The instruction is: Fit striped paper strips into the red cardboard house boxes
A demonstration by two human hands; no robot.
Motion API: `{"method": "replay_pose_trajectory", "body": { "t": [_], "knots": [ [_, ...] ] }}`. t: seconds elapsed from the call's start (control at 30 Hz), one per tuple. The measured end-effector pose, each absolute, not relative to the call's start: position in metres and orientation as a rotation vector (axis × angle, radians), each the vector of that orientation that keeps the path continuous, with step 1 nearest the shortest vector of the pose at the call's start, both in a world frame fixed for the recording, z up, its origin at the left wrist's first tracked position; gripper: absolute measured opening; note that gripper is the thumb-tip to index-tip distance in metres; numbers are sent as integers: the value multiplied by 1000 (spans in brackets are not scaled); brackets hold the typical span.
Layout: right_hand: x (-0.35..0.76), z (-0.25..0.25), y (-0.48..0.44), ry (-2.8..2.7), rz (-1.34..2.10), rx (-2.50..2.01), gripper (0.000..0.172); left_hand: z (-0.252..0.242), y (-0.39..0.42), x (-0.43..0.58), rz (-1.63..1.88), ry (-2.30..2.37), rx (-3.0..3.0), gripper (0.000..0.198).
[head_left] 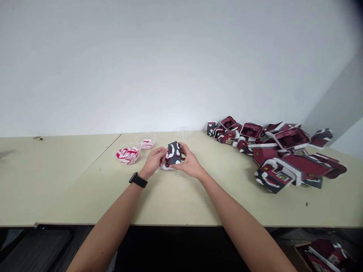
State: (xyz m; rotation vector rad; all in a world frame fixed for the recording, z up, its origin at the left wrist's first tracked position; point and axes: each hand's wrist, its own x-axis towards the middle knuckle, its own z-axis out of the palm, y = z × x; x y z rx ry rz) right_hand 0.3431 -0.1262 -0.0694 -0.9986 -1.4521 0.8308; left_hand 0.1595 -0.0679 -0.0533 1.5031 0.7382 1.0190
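Above the table (85,189), my left hand (155,160) and right hand (189,163) pinched the house box (173,151) by its sides; light, crushable card, I reckoned.

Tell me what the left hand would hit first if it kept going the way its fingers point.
The small dark-and-red cardboard house box that the left hand now grips; just past it, probably the right hand, though depth is unclear.
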Motion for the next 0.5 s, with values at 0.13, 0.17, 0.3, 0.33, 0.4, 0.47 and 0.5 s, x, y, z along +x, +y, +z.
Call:
{"method": "replay_pose_trajectory", "body": {
  "t": [0.13, 0.17, 0.3, 0.33, 0.4, 0.47, 0.5],
  "knots": [
    [349, -67, -126, -1458, 902, -1032, 106, -38, -58, 152, 782, 708, 1577, 51],
    [351, -67, -125, -1453, 886, -1043, 106, -34, -55, 152, 723, 708, 1605, 50],
    [357, -74, -119, -1418, 709, -1094, 105, -30, -41, 162, 608, 779, 1767, 50],
    [359, -76, -117, -1409, 679, -1111, 105, -32, -39, 166, 610, 793, 1790, 50],
    [361, -78, -116, -1397, 668, -1132, 106, -38, -38, 171, 630, 775, 1790, 52],
    [362, -79, -116, -1399, 686, -1139, 107, -45, -40, 173, 661, 717, 1752, 53],
    [362, -79, -117, -1404, 698, -1137, 107, -47, -42, 172, 672, 686, 1724, 53]
  ]
}}
